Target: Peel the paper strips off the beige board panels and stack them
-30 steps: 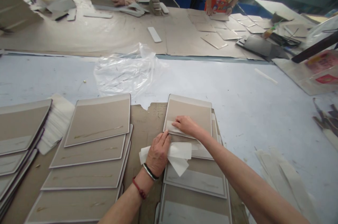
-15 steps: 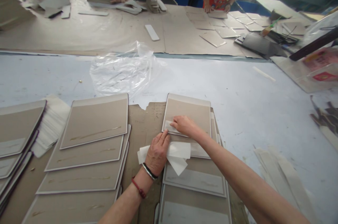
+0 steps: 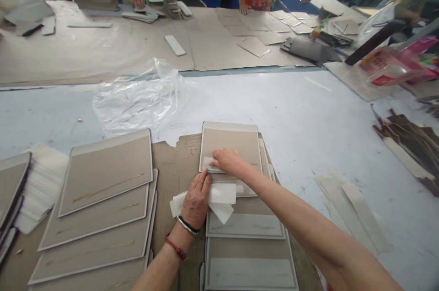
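Our right hand (image 3: 227,159) bends its fingers down onto a white paper strip (image 3: 206,164) at the lower left of the top beige panel (image 3: 233,137), though we cannot tell whether its grip pinches or merely presses. Our left hand (image 3: 196,199) lies over the fanned spare strips (image 3: 222,193), thumb hidden, so how closed that grip is stays unclear. We should align the strip with the panel's lower edge, then smooth it rightward over the brownish streak (image 3: 254,164).

1 plastic sheet (image 3: 137,101) (clear, crumpled), dark strips (image 3: 409,137) far right.
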{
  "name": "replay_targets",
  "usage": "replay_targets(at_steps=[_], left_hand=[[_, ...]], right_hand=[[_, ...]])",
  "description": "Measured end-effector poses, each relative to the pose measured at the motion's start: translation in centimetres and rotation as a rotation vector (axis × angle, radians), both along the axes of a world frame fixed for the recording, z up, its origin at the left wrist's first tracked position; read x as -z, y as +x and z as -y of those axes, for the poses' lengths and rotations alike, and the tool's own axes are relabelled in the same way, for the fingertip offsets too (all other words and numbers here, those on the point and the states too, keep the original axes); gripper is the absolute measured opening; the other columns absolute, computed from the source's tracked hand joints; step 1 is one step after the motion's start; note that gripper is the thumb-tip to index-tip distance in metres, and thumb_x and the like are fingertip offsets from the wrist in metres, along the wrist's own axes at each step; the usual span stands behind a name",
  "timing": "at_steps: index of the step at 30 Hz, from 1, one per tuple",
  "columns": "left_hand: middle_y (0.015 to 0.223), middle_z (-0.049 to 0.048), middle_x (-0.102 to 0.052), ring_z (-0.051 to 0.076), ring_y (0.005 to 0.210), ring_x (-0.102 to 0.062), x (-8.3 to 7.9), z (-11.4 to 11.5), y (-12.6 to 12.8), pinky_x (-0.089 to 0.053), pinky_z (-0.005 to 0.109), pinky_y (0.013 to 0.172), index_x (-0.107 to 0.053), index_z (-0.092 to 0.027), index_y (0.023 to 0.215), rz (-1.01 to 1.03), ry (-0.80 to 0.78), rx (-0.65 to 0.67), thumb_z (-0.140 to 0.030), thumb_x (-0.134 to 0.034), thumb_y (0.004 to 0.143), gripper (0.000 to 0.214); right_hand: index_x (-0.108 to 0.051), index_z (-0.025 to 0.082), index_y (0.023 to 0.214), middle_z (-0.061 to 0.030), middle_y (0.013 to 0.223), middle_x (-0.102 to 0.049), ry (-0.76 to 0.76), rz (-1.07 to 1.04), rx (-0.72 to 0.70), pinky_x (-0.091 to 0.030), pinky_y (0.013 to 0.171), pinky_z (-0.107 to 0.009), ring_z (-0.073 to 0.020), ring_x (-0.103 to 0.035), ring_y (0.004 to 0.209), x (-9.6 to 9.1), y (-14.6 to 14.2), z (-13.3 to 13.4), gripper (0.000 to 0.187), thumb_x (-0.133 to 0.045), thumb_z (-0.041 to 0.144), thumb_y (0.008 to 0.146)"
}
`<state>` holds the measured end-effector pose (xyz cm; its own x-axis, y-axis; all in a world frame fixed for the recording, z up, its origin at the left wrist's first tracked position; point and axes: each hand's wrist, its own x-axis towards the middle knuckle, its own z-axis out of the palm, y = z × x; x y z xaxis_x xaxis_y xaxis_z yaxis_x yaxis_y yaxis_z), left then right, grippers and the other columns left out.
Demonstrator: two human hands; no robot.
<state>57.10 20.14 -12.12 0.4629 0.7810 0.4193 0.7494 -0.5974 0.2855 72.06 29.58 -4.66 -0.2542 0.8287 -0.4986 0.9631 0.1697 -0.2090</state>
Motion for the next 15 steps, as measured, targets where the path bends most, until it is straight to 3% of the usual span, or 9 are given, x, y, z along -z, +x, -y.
replay_targets(at_steps=[15], left_hand=[[0.122,0.0225,-0.049,0.028,0.115,-0.046,0.58,-0.10,-0.18,-0.048,0.041,0.091,-0.045,-0.006,0.118,-0.013,0.019,0.026,-0.003,-0.034,0.083,0.037]], right_hand=[[-0.062,0.015,0.098,-0.0144,0.098,-0.065,0.039,-0.035,-0.014,-0.045,0.076,-0.035,-0.0266,-0.059,0.096,0.06,-0.27,0.22,0.027,-0.050,0.035,0.083]])
